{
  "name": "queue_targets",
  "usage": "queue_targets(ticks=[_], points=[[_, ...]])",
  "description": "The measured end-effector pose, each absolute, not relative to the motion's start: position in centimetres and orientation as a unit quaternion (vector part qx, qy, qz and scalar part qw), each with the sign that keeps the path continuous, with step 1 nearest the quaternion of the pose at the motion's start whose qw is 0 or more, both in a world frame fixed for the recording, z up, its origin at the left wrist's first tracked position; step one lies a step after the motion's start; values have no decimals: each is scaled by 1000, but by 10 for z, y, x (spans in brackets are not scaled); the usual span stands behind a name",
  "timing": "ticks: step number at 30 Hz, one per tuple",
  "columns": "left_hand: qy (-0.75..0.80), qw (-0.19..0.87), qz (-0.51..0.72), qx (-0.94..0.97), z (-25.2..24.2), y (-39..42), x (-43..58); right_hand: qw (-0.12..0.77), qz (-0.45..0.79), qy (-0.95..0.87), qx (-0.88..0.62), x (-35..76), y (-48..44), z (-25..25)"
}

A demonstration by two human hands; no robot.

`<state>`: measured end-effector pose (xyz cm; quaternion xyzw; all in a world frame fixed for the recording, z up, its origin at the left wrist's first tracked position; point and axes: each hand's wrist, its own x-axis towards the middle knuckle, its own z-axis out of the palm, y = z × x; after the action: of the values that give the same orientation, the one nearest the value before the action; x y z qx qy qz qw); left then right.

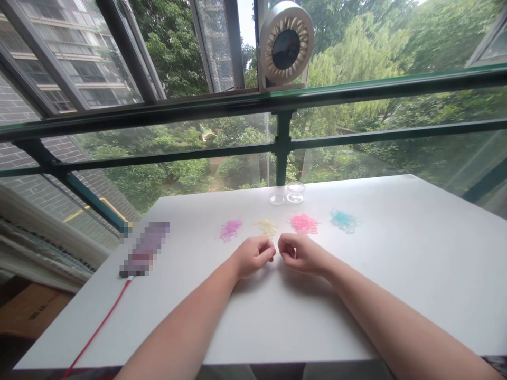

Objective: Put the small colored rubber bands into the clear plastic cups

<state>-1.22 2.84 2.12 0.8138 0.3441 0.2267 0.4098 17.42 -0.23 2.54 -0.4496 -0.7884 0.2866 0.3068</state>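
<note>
My left hand and my right hand face each other just above the white table, both closed in a pinch. A thin pale rubber band spans the small gap between their fingertips. Beyond the hands lie loose piles of thin rubber bands: a purple pile on the left, a pale yellow pile, a pink pile and a teal pile on the right. The yellow and pink piles are nearest to my fingers.
A clear round container and a clear lid stand at the back of the white table. On the left lies a blurred-out device with a red cable. A round fan stands by the green railing.
</note>
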Motion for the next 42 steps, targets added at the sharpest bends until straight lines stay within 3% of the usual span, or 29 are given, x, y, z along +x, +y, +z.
queue_targets(ticks=[11,20,28,42], points=[[330,382,227,833,22,28,-12,309,304,-791,-430,174,-3,25],[334,394,372,771,17,48,-21,329,307,-783,-430,177,-5,31],[326,406,232,822,25,32,-16,315,303,-788,-434,175,-5,30],[335,381,250,824,28,28,-15,332,283,-780,-449,187,2,26]])
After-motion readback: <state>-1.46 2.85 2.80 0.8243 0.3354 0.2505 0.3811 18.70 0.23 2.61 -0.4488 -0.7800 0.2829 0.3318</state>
